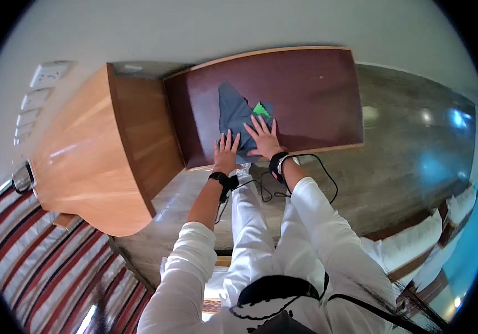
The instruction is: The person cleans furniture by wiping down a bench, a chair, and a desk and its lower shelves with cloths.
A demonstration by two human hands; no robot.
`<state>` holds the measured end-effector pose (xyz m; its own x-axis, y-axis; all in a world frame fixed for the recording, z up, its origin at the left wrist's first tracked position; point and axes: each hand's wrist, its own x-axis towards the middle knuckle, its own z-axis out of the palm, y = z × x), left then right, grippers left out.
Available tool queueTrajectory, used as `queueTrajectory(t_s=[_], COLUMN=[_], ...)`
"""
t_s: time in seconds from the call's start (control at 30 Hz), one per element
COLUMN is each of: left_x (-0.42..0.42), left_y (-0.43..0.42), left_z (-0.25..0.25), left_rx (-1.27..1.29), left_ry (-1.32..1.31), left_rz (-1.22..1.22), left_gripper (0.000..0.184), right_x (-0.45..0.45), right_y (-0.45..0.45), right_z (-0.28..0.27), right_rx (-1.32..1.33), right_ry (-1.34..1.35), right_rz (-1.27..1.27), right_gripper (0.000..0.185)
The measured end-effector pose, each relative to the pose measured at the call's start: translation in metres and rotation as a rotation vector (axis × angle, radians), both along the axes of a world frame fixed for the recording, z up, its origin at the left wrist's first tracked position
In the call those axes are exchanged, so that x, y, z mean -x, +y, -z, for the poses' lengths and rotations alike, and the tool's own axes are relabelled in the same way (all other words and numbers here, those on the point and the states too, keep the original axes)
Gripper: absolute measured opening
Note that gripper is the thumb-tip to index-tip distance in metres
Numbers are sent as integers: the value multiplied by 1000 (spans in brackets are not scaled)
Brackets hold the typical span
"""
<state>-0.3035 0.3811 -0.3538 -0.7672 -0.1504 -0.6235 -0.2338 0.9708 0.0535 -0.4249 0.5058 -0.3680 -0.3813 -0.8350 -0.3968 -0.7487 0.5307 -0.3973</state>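
Observation:
A dark grey cloth (232,108) lies partly folded on the dark red top of a low bench (311,83). On its right part sits a small bright green piece (261,109) with a zigzag edge. My left hand (226,151) rests flat on the cloth's near edge, fingers spread and pointing away from me. Just right of it, my right hand (264,138) presses on the cloth with fingers apart, its fingertips close below the green piece. Neither hand grips anything. Part of the cloth is hidden under both hands.
A wooden desk (83,156) adjoins the bench on the left. Wall sockets (49,73) are at the upper left. Black cables (328,172) run from my wrist straps down towards the floor (384,161). A striped curtain (44,256) hangs lower left; white bedding (411,239) is lower right.

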Motion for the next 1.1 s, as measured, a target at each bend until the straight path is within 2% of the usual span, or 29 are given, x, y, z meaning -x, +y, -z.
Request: queueTrajectory(t_s=[0.07, 0.1, 0.17, 0.3, 0.33, 0.4, 0.53, 0.73, 0.8, 0.83, 0.87, 0.9, 0.93, 1.03, 1.1], left_x=[-7, -9, -2, 25, 25, 4, 5, 32, 36, 33, 33, 34, 28, -3, -29], left_y=[7, 9, 4, 12, 10, 8, -16, -76, -91, -92, -93, -95, -91, -79, -74], left_z=[35, 48, 48, 17, 15, 52, 54, 71, 78, 79, 79, 76, 74, 57, 61], left_rx=[2, 1, 79, 237, 200, -50, -137, -171, -112, -84, -85, -87, -71, 20, -37], left_ry=[166, 144, 295, 294, 271, 427, 459, 627, 734, 752, 845, 935, 946, 970, 1056], left_rz=[-233, -255, -203, -263, -182, -176, -234, -47, 13, 4, -1, 10, 28, -96, -218], left_gripper=[110, 110, 114, 115, 116, 117, 113, 113, 108, 108, 97, 86, 86, 50, 45], right_x=[9, 8, 11, 19, 21, 26, 39, 82, 91, 104, 127, 127, 121, 96, 74], right_y=[-3, 0, 3, -1, -13, -17, -36, -83, -101, -113, -131, -135, -132, -115, -109], right_z=[25, 34, 33, 19, 20, 35, 53, 64, 66, 83, 113, 110, 99, 59, 56], right_rx=[108, 159, 176, 287, 380, 354, 276, 270, 359, 423, 810, 834, 742, 474, 427], right_ry=[-27, -29, -31, 77, 147, 133, 65, 246, 380, 610, 816, 843, 732, 402, 356], right_rz=[28, 23, 21, 32, 39, -78, -191, -318, -341, -409, -474, -470, -544, -722, -769], right_gripper=[95, 93, 90, 81, 80, 78, 80, 86, 85, 82, 77, 77, 77, 76, 70])
